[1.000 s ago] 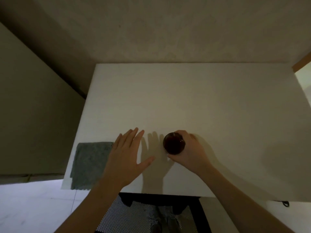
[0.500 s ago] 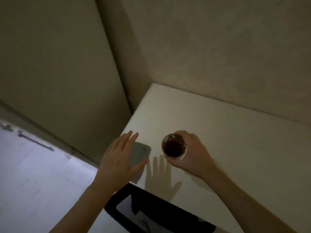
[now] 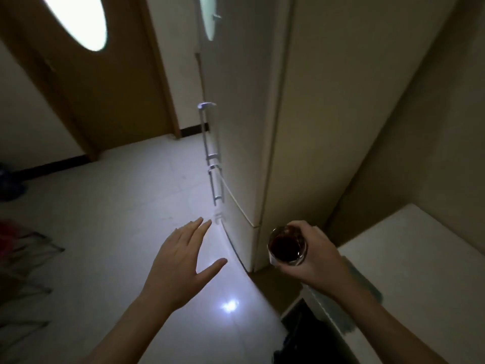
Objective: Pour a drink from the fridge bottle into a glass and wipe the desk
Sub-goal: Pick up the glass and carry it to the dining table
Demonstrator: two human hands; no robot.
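My right hand (image 3: pixel 319 256) grips a clear glass (image 3: pixel 287 249) holding dark red drink, held in the air off the left corner of the white desk (image 3: pixel 409 248). My left hand (image 3: pixel 181 264) is empty, flat with fingers spread, out over the floor to the left of the glass. A tall cream fridge (image 3: pixel 249 114) with its doors closed stands ahead, silver handles (image 3: pixel 211 153) on its front. A grey cloth (image 3: pixel 367 292) lies on the desk's near left corner, partly hidden under my right forearm. No bottle is in sight.
A brown wooden door (image 3: pixel 86 82) with a bright oval window stands at the back left. Pale glossy tile floor (image 3: pixel 105 219) spreads to the left. A black chair (image 3: pixel 309 337) sits below the desk edge. Dark and red items lie at the far left.
My view has swung left from the desk to the fridge and floor. The glass has been lifted off the desk in my right hand; my left hand has left the cloth.
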